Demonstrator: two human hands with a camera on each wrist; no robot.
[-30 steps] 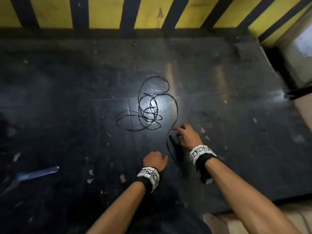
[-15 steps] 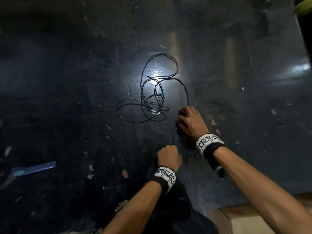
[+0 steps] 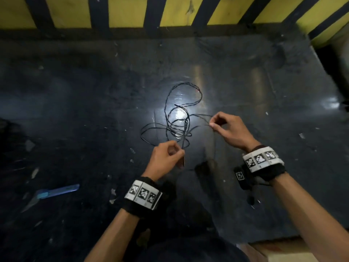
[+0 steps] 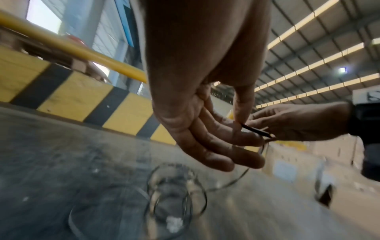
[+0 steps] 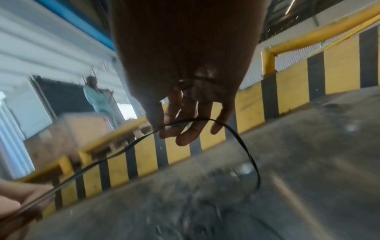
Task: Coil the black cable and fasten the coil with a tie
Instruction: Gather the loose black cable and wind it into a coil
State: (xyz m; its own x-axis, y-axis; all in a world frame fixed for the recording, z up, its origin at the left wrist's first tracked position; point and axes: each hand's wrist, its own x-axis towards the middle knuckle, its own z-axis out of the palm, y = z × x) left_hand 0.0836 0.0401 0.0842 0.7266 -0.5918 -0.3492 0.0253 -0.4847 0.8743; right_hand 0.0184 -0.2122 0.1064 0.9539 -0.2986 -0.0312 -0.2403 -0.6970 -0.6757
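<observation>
A dark, scuffed floor [image 3: 75, 103] was bounded at the far side by a yellow-and-black striped kerb [image 3: 170, 12], with open floor left all round. One black cable [image 3: 175, 123] lay in loose tangled loops at the middle. Its strand was pinched by the left hand [image 3: 166, 157] near one end and by the right hand [image 3: 229, 129] further along. One blue strip [image 3: 56, 190] lay well to the left

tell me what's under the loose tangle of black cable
The black cable lies tangled on the dark scuffed floor, with a bright glare patch under its middle. No tie shows beneath it; floor under crossing strands is hidden. Both the left hand and right hand pinch lifted strands.
</observation>
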